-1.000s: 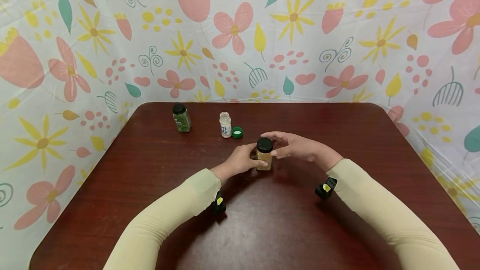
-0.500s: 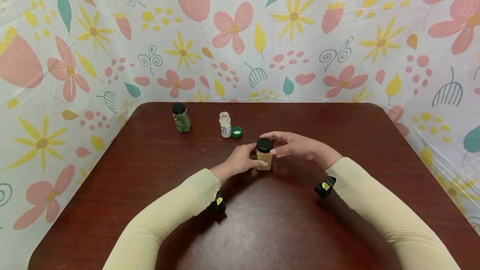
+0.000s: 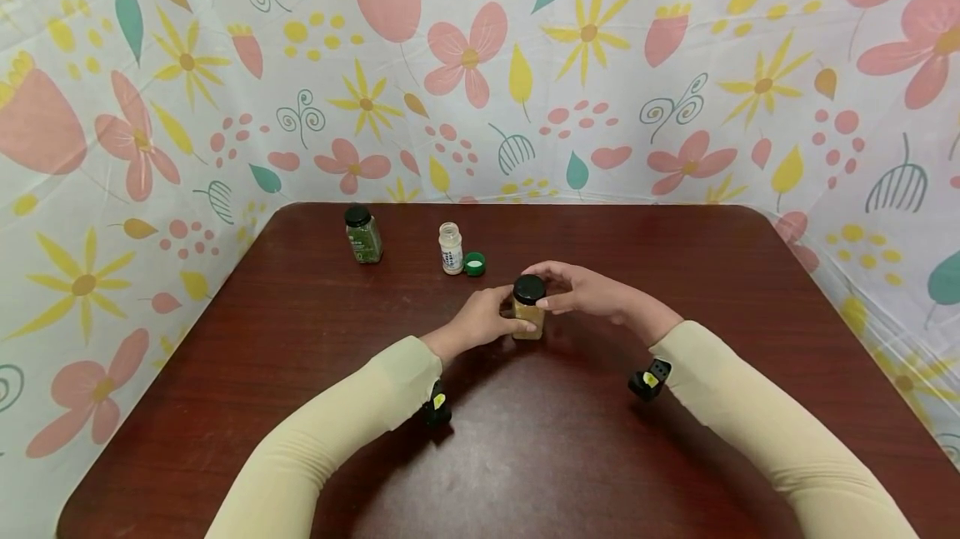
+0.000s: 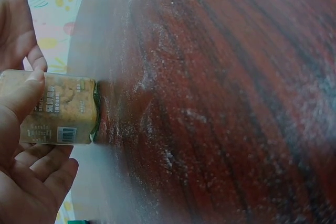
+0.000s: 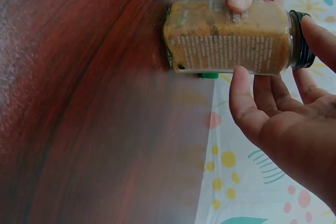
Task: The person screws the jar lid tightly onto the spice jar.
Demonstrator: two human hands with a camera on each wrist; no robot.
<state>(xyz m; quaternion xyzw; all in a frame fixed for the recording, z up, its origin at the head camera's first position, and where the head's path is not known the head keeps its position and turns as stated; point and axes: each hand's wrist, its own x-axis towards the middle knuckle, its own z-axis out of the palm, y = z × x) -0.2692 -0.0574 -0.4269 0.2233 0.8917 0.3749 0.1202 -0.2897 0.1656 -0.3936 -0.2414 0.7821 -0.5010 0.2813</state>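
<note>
A clear, square-sided spice jar (image 3: 532,318) of yellowish-brown seasoning stands upright on the table, its black lid (image 3: 529,290) on. My left hand (image 3: 482,321) grips its body from the left, thumb across the front, fingers round the back. At the lid, my right hand (image 3: 588,292) has its thumb on the near right rim and fingers curving behind. The right wrist view shows that thumb against the black lid (image 5: 303,43), while other fingers of this hand lie along the jar (image 5: 231,51). A printed label and barcode face the left wrist view on the jar (image 4: 65,103).
Behind and to the left stands an uncapped small white bottle (image 3: 451,252), a green cap (image 3: 474,264) beside it. Farther left is a green spice jar (image 3: 364,237) with a black lid. A flower-printed curtain (image 3: 465,106) borders the dark wooden table (image 3: 480,439).
My right hand has shifted slightly left, its thumb now closer in on the lid. The left hand and the jar stay where they were.
</note>
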